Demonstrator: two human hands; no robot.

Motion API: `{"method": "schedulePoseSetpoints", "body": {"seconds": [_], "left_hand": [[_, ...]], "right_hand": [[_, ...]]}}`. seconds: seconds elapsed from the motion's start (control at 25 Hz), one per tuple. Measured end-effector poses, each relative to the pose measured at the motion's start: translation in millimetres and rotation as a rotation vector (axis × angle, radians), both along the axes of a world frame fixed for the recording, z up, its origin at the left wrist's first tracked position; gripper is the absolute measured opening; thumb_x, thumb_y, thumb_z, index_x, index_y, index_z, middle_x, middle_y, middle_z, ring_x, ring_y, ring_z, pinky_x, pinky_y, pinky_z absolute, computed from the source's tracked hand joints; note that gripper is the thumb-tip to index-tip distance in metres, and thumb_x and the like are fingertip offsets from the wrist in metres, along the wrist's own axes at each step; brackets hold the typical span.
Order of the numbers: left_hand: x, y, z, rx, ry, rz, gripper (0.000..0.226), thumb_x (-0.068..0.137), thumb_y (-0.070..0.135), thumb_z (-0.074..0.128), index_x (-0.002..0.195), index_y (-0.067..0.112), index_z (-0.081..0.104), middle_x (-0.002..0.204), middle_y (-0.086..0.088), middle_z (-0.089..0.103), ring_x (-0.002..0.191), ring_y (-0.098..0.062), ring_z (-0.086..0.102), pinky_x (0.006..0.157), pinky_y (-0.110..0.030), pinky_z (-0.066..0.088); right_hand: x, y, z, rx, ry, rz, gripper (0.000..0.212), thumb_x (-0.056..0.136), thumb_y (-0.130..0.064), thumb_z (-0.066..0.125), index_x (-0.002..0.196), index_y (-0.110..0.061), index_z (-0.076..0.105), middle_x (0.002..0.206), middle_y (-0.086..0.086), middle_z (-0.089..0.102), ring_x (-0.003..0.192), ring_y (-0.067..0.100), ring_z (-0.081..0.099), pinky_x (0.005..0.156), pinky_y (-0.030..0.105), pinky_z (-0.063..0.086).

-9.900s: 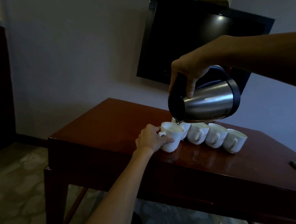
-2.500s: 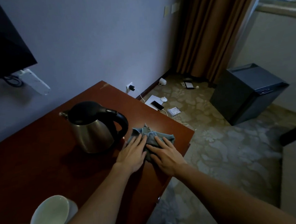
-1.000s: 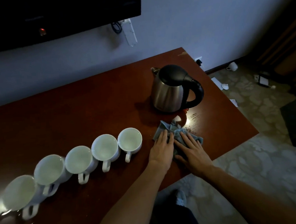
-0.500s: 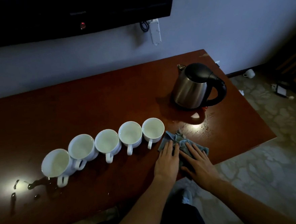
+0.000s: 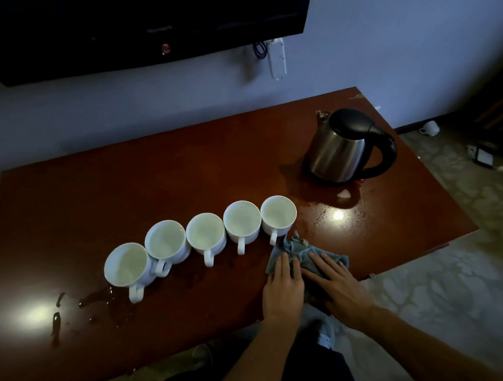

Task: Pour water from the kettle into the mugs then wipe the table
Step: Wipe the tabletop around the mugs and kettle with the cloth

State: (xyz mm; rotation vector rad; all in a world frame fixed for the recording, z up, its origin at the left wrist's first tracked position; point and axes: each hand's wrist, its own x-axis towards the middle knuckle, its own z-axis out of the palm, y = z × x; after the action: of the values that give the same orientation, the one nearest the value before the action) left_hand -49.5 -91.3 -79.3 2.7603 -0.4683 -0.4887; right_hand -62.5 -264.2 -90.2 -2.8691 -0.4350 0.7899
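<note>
Left hand (image 5: 282, 288) and right hand (image 5: 338, 285) pressing flat, fingers straight, on grey cloth (image 5: 303, 253) lying beside rightmost mug (image 5: 278, 216) on table (image 5: 154, 182)

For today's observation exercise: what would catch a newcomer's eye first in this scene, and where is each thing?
A row of five white mugs runs across the middle of the dark wooden table, with spilled water by the leftmost one. Near the front edge, the left hand and right hand press flat on a grey cloth. A steel kettle stands at the table's right end.

Dim, wide-angle-warped frame; glare spots on table (image 5: 184, 180).
</note>
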Motion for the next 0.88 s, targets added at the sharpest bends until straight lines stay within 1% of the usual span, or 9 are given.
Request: {"method": "schedulePoseSetpoints", "body": {"seconds": [0.08, 0.2, 0.28, 0.36, 0.48, 0.56, 0.72, 0.8, 0.88], "left_hand": [[-9, 8, -3, 0.054, 0.042, 0.030, 0.076, 0.066, 0.022, 0.089, 0.135, 0.008, 0.059, 0.138, -0.020, 0.056, 0.128, -0.028, 0.055, 0.087, -0.036, 0.056], [-17, 18, -6, 0.095, 0.060, 0.047, 0.083, 0.033, 0.027, 0.100, 0.110, 0.009, 0.076, 0.113, -0.016, 0.072, 0.105, -0.024, 0.070, 0.066, -0.031, 0.060], [-21, 26, -6, 0.083, 0.057, 0.109, 0.082, 0.033, 0.027, 0.100, 0.110, 0.008, 0.076, 0.112, -0.014, 0.072, 0.105, -0.023, 0.070, 0.067, -0.031, 0.060], [-26, 35, -4, 0.074, 0.050, 0.194, 0.079, 0.047, 0.023, 0.097, 0.119, 0.006, 0.071, 0.123, -0.016, 0.067, 0.115, -0.024, 0.065, 0.076, -0.032, 0.059], [-34, 45, 5, 0.053, 0.053, 0.283, 0.069, 0.083, 0.015, 0.074, 0.144, 0.004, 0.045, 0.151, -0.020, 0.040, 0.141, -0.029, 0.038, 0.102, -0.038, 0.046], [-35, 55, 3, 0.049, 0.034, 0.329, 0.065, 0.091, 0.014, 0.064, 0.149, 0.003, 0.036, 0.156, -0.020, 0.028, 0.146, -0.029, 0.028, 0.108, -0.040, 0.040], [-39, 67, -7, 0.025, 0.094, 0.384, 0.073, 0.049, 0.018, 0.096, 0.117, 0.003, 0.071, 0.124, -0.019, 0.066, 0.116, -0.028, 0.064, 0.076, -0.037, 0.060], [-40, 74, -13, 0.028, 0.055, 0.404, 0.074, 0.044, 0.016, 0.097, 0.113, 0.003, 0.073, 0.120, -0.019, 0.068, 0.112, -0.028, 0.067, 0.071, -0.036, 0.061], [-39, 78, -15, 0.016, 0.028, 0.431, 0.074, 0.047, 0.015, 0.096, 0.116, 0.002, 0.071, 0.121, -0.019, 0.067, 0.114, -0.028, 0.065, 0.073, -0.036, 0.060]], "right_hand": [[1, 9, 3, -0.013, 0.012, 0.047, 0.083, 0.099, -0.044, 0.049, 0.147, -0.050, -0.018, 0.160, -0.007, -0.027, 0.148, 0.022, -0.026, 0.124, 0.054, 0.000], [4, 24, 10, -0.035, 0.038, 0.124, 0.081, 0.100, -0.045, 0.048, 0.147, -0.049, -0.018, 0.158, -0.007, -0.030, 0.147, 0.021, -0.028, 0.124, 0.050, -0.004], [9, 33, 16, -0.055, 0.056, 0.184, 0.080, 0.099, -0.046, 0.046, 0.146, -0.049, -0.019, 0.159, -0.006, -0.031, 0.148, 0.021, -0.027, 0.124, 0.048, -0.005], [17, 44, 22, -0.058, 0.053, 0.250, 0.078, 0.100, -0.045, 0.045, 0.147, -0.047, -0.017, 0.160, -0.005, -0.029, 0.149, 0.021, -0.025, 0.122, 0.047, -0.008], [24, 62, 29, -0.076, 0.049, 0.353, 0.079, 0.102, -0.040, 0.047, 0.147, -0.046, -0.017, 0.159, -0.005, -0.030, 0.148, 0.021, -0.026, 0.114, 0.041, -0.014], [26, 75, 30, -0.082, 0.067, 0.376, 0.079, 0.102, -0.039, 0.048, 0.146, -0.045, -0.017, 0.157, -0.005, -0.031, 0.147, 0.021, -0.027, 0.114, 0.042, -0.014], [28, 91, 32, -0.070, 0.085, 0.420, 0.073, 0.098, -0.048, 0.035, 0.141, -0.049, -0.023, 0.155, -0.005, -0.033, 0.145, 0.022, -0.030, 0.118, 0.043, -0.014], [31, 98, 31, -0.061, 0.077, 0.453, 0.069, 0.088, -0.056, 0.020, 0.132, -0.055, -0.033, 0.156, -0.007, -0.033, 0.146, 0.021, -0.030, 0.118, 0.042, -0.015], [38, 102, 27, -0.042, 0.061, 0.504, 0.068, 0.086, -0.058, 0.017, 0.129, -0.057, -0.035, 0.157, -0.008, -0.032, 0.146, 0.020, -0.030, 0.115, 0.040, -0.017]]}}
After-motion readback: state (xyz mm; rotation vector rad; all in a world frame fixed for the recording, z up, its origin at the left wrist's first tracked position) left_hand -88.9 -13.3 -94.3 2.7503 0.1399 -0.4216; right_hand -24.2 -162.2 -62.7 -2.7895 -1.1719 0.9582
